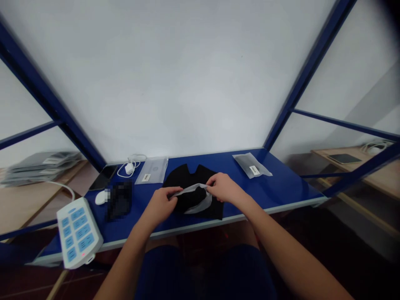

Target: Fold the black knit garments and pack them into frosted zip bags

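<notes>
A translucent plastic bag [204,205] lies near the front edge of the blue table, its mouth spread apart. My left hand [161,205] pinches the left end of the bag's rim between thumb and fingers. At the right end, my right hand [223,188] grips the rim the same way. Folded black fabric [191,199] shows in the bag's opening. Beneath and behind the bag, a flat black cloth piece [184,171] with a notch at its far edge rests on the table; my hands and the bag partly cover it.
The blue table [250,193] stands against a white wall. Around it lie a labelled flat bag [153,170], a filled labelled bag [252,165], a white charger with cable [129,168], a white mouse [100,197], a phone [103,178] and a white power strip [79,232]. Blue frame posts flank both sides.
</notes>
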The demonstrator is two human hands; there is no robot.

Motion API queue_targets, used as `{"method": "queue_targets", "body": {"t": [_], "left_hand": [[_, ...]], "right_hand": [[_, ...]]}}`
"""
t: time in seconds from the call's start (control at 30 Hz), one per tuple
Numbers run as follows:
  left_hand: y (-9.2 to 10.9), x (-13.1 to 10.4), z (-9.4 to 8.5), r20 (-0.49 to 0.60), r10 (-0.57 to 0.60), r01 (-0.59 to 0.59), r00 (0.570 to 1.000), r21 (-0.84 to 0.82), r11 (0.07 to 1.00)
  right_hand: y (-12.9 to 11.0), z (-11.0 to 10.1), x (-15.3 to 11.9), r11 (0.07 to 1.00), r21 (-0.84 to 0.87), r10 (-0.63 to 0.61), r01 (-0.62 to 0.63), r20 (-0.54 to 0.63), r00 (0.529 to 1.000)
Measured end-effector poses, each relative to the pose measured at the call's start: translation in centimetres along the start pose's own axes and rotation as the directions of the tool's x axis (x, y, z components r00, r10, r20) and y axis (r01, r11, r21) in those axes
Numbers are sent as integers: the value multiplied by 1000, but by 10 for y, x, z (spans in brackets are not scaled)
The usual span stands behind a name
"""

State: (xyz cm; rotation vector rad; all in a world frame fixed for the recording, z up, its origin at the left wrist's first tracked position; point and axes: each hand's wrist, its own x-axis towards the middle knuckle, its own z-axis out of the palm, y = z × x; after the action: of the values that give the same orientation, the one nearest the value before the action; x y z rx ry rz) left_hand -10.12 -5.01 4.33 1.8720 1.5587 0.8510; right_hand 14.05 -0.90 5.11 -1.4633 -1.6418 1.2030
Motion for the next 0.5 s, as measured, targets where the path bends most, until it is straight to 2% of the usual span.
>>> {"method": "queue_targets", "body": {"t": [0.07,0.1,0.17,0.23,0.3,0.37,0.43,0.5], "left_hand": [[-1,2,-4,60,-2,2,998,-2,1000],[0,4,-5,42,-4,3,999,8,1000],[3,6,-4,-51,-11,12,999,33,999],[5,8,0,-75,-14,15,997,8,1000],[4,6,2,-6,-30,29,1000,-90,996],[1,2,0,112,-64,83,992,-171,982],[0,-2,-6,243,-74,111,967,-142,984],[4,-3,-15,339,-62,78,939,-33,996]], "right_hand": [[-3,-5,-2,1000,-30,-2,1,-26,1000],[-5,-6,-4,998,-64,-2,2,-3,1000],[-11,-9,-8,993,-120,25,-13,100,995],[-16,-13,-10,990,-134,75,-47,215,974],[-19,-20,-7,989,-116,116,-87,276,954],[-18,-26,-1,985,-125,151,-118,296,943],[-15,-30,6,972,-180,202,-150,313,928],[-14,-30,9,950,-262,244,-168,292,925]]}}
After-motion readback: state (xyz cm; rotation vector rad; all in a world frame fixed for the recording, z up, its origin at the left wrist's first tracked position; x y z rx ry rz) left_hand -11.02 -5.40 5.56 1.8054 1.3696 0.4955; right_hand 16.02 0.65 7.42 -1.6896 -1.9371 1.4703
